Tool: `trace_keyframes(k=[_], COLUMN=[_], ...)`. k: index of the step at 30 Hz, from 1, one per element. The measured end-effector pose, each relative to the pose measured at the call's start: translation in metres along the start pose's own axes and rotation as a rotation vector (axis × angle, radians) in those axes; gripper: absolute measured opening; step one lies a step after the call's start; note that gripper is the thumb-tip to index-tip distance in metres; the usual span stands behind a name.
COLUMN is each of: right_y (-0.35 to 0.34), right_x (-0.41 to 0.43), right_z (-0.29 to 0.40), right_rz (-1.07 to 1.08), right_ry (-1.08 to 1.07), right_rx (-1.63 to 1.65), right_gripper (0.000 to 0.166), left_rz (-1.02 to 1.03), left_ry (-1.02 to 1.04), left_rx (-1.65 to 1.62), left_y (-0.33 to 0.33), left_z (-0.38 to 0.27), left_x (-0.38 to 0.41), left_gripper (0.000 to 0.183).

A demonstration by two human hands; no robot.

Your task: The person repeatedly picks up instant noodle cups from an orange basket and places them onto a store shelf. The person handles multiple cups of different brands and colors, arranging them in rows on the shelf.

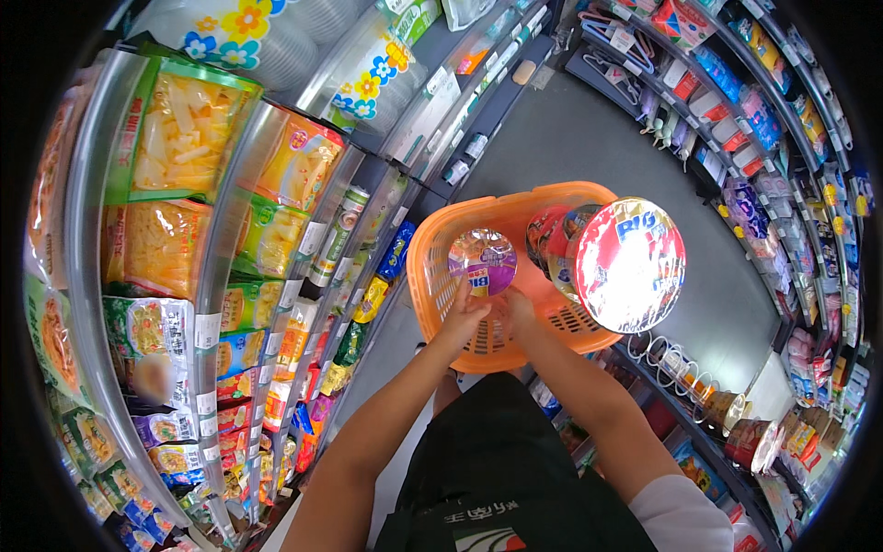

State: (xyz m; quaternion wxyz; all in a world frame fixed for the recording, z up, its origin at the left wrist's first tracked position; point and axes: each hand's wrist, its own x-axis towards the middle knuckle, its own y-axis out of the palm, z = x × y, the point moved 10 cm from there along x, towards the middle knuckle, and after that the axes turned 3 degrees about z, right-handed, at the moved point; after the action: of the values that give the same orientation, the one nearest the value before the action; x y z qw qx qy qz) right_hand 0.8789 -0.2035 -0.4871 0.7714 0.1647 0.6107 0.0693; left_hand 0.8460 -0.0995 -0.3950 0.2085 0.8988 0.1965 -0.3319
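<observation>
An orange plastic shopping basket (431,331) with slotted walls is in front of my body. Inside its left part is an instant noodle cup with a purple lid (493,255), seen from above. The fingers of my left hand (469,314) lie along the near left edge of this cup. My right hand (516,314) is at its near right edge; its blurred fingertips hide their grip. On the basket's right side a tall stack of round tubs rises toward me. Its topmost tub, with a shiny red and white lid (629,265), reflects strong glare.
Shelves with clear plastic guards (238,179) line the left, holding bagged food and stacked clear cups (372,86). Curved shelving on the right carries hangers (617,41) and packaged goods. A low shelf with a white wire coil (672,359) and red tubs (752,445) stands near the basket. Grey floor (566,138) shows beyond.
</observation>
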Motion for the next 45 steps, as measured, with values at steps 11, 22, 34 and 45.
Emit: trace_keyframes(k=[11, 22, 34, 45], right_y=[0.199, 0.441, 0.568, 0.708], right_x=[-0.208, -0.593, -0.882, -0.956], right_z=[0.062, 0.057, -0.059, -0.12], right_rz=[0.6, 1.506, 2.051, 1.621], right_ry=[-0.267, -0.693, -0.796, -1.257], right_rx=[0.008, -0.403, -0.62, -0.98], right_gripper=[0.041, 0.039, 0.049, 0.059], left_rz=[-0.049, -0.081, -0.997, -1.021], left_ry=[0.381, 1.144, 1.957, 1.249], left_rx=[-0.083, 0.286, 0.437, 0.228], left_y=[-0.026, -0.036, -0.129, -0.24], left_z=[-0.21, -0.498, -0.596, -0.661], left_x=[-0.113, -0.506, -0.914, -0.925], left_gripper=[0.068, 0.058, 0.045, 0.09])
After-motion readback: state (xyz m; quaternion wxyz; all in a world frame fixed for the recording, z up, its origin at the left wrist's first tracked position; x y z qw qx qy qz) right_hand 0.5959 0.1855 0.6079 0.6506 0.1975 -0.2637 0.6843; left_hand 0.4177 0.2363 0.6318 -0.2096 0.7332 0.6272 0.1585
